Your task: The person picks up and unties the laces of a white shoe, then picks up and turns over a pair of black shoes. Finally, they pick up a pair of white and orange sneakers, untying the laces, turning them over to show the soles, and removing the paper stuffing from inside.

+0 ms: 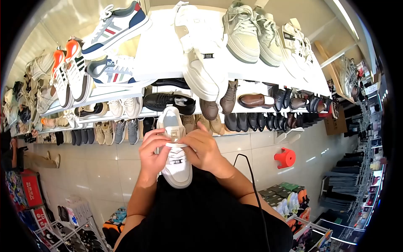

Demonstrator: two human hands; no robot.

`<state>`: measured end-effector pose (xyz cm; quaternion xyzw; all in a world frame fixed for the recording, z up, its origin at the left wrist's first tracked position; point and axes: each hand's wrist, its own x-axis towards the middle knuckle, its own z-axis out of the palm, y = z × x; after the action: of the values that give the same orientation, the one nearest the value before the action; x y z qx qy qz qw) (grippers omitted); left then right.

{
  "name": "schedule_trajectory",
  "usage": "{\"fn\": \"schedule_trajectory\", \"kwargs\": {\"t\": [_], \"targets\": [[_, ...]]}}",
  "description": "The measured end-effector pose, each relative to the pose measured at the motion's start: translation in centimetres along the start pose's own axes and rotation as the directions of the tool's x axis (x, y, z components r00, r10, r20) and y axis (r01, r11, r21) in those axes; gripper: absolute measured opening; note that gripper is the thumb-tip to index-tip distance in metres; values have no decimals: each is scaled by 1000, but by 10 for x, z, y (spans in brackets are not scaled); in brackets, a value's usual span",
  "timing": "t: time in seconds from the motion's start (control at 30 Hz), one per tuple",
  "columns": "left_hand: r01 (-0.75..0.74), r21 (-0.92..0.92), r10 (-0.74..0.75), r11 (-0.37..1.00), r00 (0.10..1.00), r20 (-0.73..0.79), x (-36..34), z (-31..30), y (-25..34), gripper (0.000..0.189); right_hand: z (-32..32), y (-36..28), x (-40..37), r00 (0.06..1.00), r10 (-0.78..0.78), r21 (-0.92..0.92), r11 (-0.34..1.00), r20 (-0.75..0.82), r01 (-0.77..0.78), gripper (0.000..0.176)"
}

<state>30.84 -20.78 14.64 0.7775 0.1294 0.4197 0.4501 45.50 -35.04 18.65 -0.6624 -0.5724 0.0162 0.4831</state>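
The white shoe point(178, 170) is held near the chest, in front of the far shelves point(161, 54), its top turned up so the lacing is within reach, with the left hand point(152, 156) and right hand point(206, 152) curling their fingers in to pinch the lace point(176, 145).

Place: shoe shop | Evidence: tiered wall shelves point(168, 63) lined with sneakers point(115, 25), leather shoes point(255, 101) and boots | Floor: pale glossy tiles point(105, 168), red stool point(285, 158), more stock displayed on low racks point(294, 201)
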Motion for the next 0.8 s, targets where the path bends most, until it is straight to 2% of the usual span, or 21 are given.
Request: {"fn": "schedule_trajectory", "kwargs": {"t": [0.07, 0.17, 0.2, 0.3, 0.4, 0.5, 0.53, 0.67, 0.77, 0.8], "targets": [[44, -87, -47, 995, 998, -32, -5, -1, -11, 3, -5, 4, -6, 999, 34, -26, 999, -29, -35, 24], [205, -428, -284, 880, 950, -129, -12, 4, -23, 0, -12, 7, -14, 996, 78, -59, 995, -46, -81, 23], [209, -519, -286, 829, 956, -71, -12, 2, -27, 2, -14, 9, -19, 994, 99, -33, 994, -51, -101, 22], [249, -607, -325, 754, 945, -16, -16, 9, -30, 3, -13, 11, -26, 991, 117, -39, 992, -64, -119, 21], [293, -614, -321, 733, 945, 68, -19, 17, -28, 3, -7, 21, -30, 988, 115, -46, 992, -105, -121, 20], [374, -614, -329, 695, 925, 191, -25, 24, -29, 5, 3, 28, -32, 971, 198, -47, 977, -131, -206, 19], [433, -629, -396, 646, 894, 208, -27, 27, -28, 6, 6, 27, -32, 958, 257, -1, 966, -126, -259, 19], [644, -595, -646, 482, 719, 255, -41, 29, -31, 14, 26, 18, -33, 940, 301, 35, 954, -162, -299, 18], [671, -547, -657, 501, 706, 265, -52, 30, -40, 19, 36, 22, -40, 919, 392, 80, 918, -46, -387, 16], [687, -544, -670, 483, 689, 275, -50, 29, -36, 22, 39, 23, -41, 921, 385, 88, 921, -59, -380, 19]]}}
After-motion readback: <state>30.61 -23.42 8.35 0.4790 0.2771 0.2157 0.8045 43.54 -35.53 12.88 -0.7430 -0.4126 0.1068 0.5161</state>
